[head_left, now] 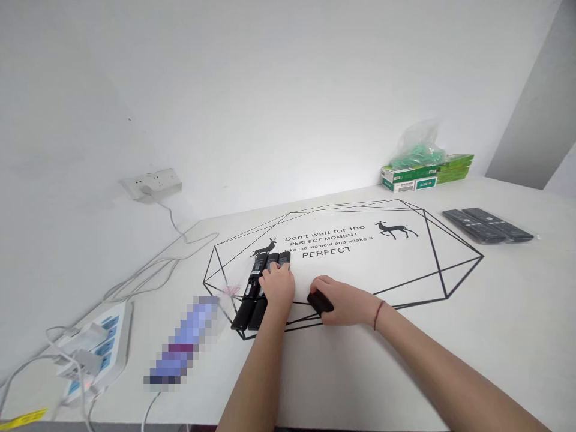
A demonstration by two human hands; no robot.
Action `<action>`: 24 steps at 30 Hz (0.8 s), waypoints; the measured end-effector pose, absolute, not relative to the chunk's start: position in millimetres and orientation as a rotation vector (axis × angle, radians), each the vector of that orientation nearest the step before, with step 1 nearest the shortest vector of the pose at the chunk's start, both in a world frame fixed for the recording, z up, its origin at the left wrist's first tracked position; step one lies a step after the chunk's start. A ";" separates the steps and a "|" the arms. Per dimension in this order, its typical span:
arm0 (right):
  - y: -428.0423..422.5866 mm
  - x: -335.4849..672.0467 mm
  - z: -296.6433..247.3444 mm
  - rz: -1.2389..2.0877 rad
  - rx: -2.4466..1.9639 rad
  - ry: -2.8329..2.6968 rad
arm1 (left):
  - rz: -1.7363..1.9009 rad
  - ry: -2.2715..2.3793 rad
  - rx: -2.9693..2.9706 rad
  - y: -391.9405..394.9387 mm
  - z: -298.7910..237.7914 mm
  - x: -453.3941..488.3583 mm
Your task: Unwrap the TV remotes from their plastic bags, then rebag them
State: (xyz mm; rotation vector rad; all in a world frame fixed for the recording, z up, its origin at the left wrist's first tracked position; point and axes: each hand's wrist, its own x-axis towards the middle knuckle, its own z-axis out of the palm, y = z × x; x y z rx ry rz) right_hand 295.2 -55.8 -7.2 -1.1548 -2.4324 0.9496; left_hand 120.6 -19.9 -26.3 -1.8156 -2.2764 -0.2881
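Several black remote controls (245, 312) lie side by side on the table with their backs up. Small pale labels show at the middle of the leftmost one. My left hand (279, 287) is closed over the rightmost of these remotes, with its fingers curled around the middle and hiding most of it. To the right, my right hand (344, 300) grips a small black piece (320, 302), shaped like a battery cover, just above the table or touching it. My fingers hide part of that piece.
Two remotes (488, 225) in clear plastic lie at the right. Green-and-white boxes (409, 178) under a plastic bag (418, 147) stand against the wall. A power strip (112, 342) with plugs and cables, and a blurred-out phone-like object (184, 342), lie at the left.
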 end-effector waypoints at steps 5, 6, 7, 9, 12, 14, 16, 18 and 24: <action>-54.1 299.7 -7.0 0.946 -1.080 -2.524 | -0.481 -2.367 -1.774 -22.1 -13.3 113.0; -55.5 297.2 -8.4 0.923 -1.076 -2.518 | -0.562 -2.400 -1.747 -22.2 -9.2 108.6; -57.5 293.6 -10.2 0.890 -1.073 -2.510 | -0.641 -2.434 -1.716 -22.2 -5.2 103.1; -62.9 283.9 -14.8 0.805 -1.056 -2.510 | -0.770 -2.496 -1.652 -21.8 1.2 90.2; -72.1 267.3 -22.4 0.631 -1.019 -2.544 | -0.911 -2.547 -1.600 -21.0 5.4 72.4; -77.4 258.2 -26.4 0.526 -0.992 -2.570 | -0.992 -2.552 -1.597 -20.9 5.8 66.1; -81.4 251.9 -29.2 0.455 -0.957 -2.592 | -1.038 -2.560 -1.605 -21.1 5.9 65.4; -83.9 248.1 -30.9 0.420 -0.913 -2.612 | -1.046 -2.577 -1.625 -21.3 6.1 68.6; -87.4 240.8 -32.6 0.339 -0.936 -2.640 | -1.046 -2.537 -1.723 -20.9 5.6 77.6</action>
